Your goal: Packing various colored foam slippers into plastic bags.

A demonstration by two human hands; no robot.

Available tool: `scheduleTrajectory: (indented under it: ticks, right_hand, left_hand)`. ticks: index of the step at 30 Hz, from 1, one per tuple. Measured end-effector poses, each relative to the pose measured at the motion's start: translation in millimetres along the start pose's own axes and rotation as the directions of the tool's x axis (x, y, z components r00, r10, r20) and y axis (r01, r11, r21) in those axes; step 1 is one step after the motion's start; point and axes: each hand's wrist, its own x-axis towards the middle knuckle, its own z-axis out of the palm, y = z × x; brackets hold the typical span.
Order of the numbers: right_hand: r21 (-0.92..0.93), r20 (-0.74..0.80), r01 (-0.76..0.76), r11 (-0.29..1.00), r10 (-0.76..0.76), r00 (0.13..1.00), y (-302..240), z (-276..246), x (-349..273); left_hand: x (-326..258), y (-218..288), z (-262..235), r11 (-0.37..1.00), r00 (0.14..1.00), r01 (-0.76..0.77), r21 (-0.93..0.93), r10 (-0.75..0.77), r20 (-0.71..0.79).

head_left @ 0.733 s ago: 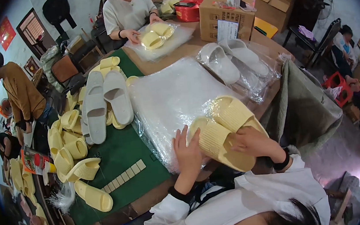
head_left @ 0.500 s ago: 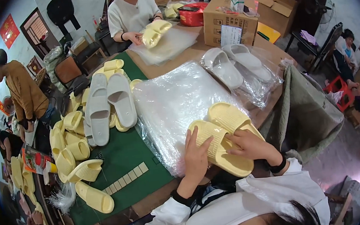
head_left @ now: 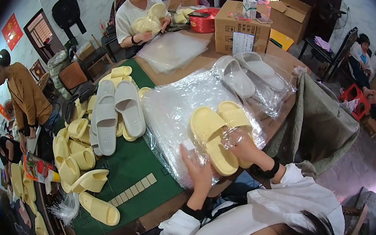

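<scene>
A pair of pale yellow slippers [head_left: 213, 135] lies side by side, toes away from me, over a stack of clear plastic bags [head_left: 168, 106]. My right hand [head_left: 243, 147] is closed on the slippers near their straps, with shiny film around its fingers. To their left, my left hand [head_left: 197, 167] is raised with its fingers curled at a clear bag's edge; a small white patch shows by the fingertips. How far the film covers the slippers is hard to tell. Beyond them lies a grey pair of slippers [head_left: 234, 77] in clear plastic.
Loose yellow slippers [head_left: 74, 160] and grey slippers [head_left: 106, 117] are heaped on the green mat [head_left: 131, 168] at left. A cardboard box [head_left: 240, 30] stands at the back. Across the table a person [head_left: 139, 18] holds yellow slippers. Grey cloth [head_left: 311, 124] hangs at right.
The yellow pair has shifted slightly left and turned more upright in view. My left hand has left the slippers for the bag's edge. The person opposite has raised their slippers.
</scene>
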Motion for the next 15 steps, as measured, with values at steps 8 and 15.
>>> scheduleTrajectory:
  ticks: [8,15]
  right_hand:
    - [-0.047,0.248,-0.068,0.997,0.077,0.966,4.5,12.9,26.6]
    - [-0.105,0.122,-0.039,0.994,0.052,0.991,-6.5,29.6,61.5]
  left_hand:
    - [9.3,-24.7,-20.2,0.935,0.960,0.012,0.354,-0.109,0.257]
    - [6.6,-48.4,-27.2,0.947,0.937,0.148,0.284,-0.226,0.266]
